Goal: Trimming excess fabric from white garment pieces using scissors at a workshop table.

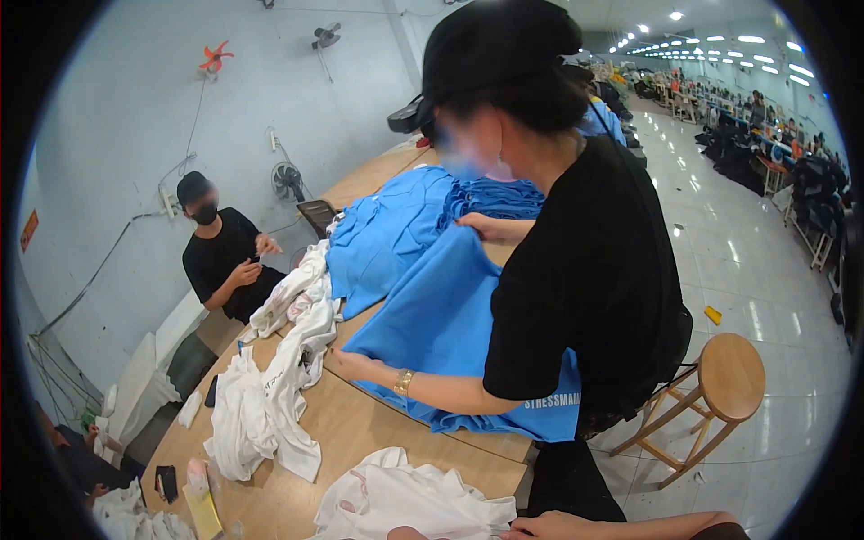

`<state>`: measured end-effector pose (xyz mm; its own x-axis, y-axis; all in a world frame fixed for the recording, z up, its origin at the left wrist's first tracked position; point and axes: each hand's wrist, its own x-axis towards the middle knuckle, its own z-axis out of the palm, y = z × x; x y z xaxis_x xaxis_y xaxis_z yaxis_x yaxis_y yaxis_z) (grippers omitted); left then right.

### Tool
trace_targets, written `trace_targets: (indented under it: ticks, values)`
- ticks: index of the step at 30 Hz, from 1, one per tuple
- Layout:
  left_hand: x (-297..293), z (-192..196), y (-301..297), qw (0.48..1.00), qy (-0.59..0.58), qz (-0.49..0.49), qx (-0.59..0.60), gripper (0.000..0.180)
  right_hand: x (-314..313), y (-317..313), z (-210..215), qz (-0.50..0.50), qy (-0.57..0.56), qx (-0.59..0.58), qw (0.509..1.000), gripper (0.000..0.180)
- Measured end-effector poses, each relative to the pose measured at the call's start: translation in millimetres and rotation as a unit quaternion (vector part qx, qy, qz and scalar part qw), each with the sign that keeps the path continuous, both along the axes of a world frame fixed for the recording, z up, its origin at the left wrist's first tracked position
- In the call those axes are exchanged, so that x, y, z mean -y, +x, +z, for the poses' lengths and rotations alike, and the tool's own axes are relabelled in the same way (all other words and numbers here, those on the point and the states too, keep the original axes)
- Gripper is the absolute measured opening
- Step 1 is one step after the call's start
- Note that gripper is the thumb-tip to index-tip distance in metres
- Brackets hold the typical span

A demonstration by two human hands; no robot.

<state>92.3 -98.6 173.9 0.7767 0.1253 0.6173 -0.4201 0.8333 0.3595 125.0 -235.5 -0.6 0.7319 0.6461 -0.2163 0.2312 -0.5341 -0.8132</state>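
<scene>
A white garment [396,495] with a faint reddish print lies crumpled on the table's near edge, in front of me. My right hand [551,526] comes in from the lower right and is closed at the garment's right edge. Something small and thin, greyish, shows at its fingertips, too little to name. Of my left hand [407,534] only a bit of skin shows at the lower edge, against the garment; its fingers are hidden.
Beside me a co-worker [585,234] in black spreads a blue shirt [432,306] over the wooden table [360,409]. Blue garments [387,225] and white garments [261,405] lie beyond. A wooden stool [733,378] stands right. Another person [225,252] sits across.
</scene>
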Motion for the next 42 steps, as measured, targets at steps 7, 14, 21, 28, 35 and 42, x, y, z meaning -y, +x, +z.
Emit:
trace_targets:
  ticks: [7, 14, 21, 28, 35, 42]
  values:
    - [12, 0, 3, 0.999, 0.031, 0.038, 0.007, 0.062, 4, -4, 5, -0.012, 0.010, -0.023, 1.000, 0.045]
    - [10, -6, 2, 0.997, 0.068, 0.017, 0.014, 0.061, 6, -6, 0, -0.018, 0.013, -0.010, 1.000, 0.044]
    - [4, -12, -11, 0.991, 0.079, 0.101, 0.031, 0.054, 6, -3, 15, 0.020, 0.016, -0.024, 0.999, 0.040]
    - [-5, -32, -10, 0.938, -0.034, 0.328, 0.108, 0.042, 0, -1, 23, 0.034, -0.008, -0.069, 0.997, 0.031]
    - [-32, -35, -29, 0.887, -0.017, 0.417, 0.199, 0.040, -2, -7, 27, 0.013, -0.010, -0.071, 0.997, 0.029]
    - [-53, -46, -20, 0.881, -0.020, 0.398, 0.255, 0.038, -10, -6, 29, 0.019, -0.014, -0.064, 0.998, 0.031]
